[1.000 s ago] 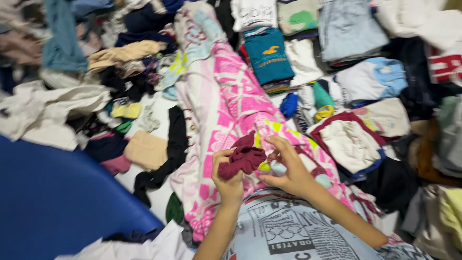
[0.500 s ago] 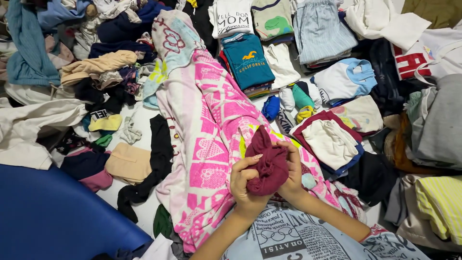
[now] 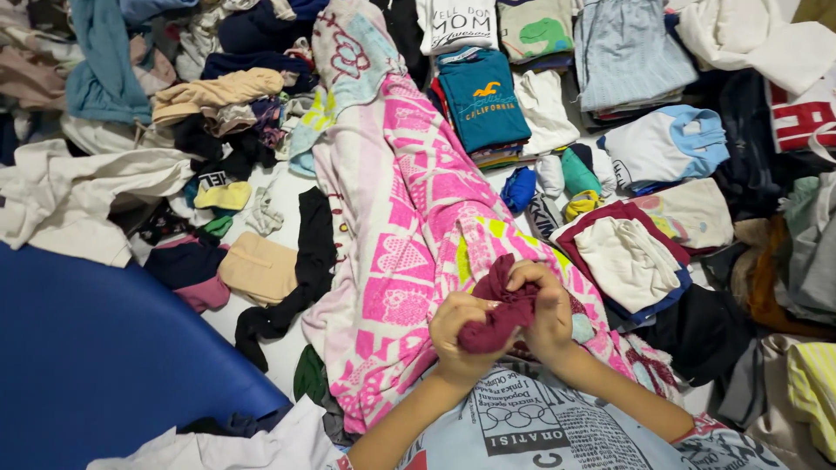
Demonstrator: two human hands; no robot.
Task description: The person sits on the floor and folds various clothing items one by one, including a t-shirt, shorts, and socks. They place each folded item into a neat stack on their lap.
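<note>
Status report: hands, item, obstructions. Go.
Left hand and right hand: both grip shut on maroon cloth. Cloth bunched above pink patterned towel. Nothing in the way.

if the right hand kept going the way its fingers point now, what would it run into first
The right hand curls leftward over the maroon cloth, so it would meet that, then the left hand close behind.

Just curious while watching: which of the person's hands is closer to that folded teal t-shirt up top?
The right hand. It grips the maroon cloth more directly below the teal t-shirt; the left hand holds the cloth lower and further left, so slightly farther away.
</note>
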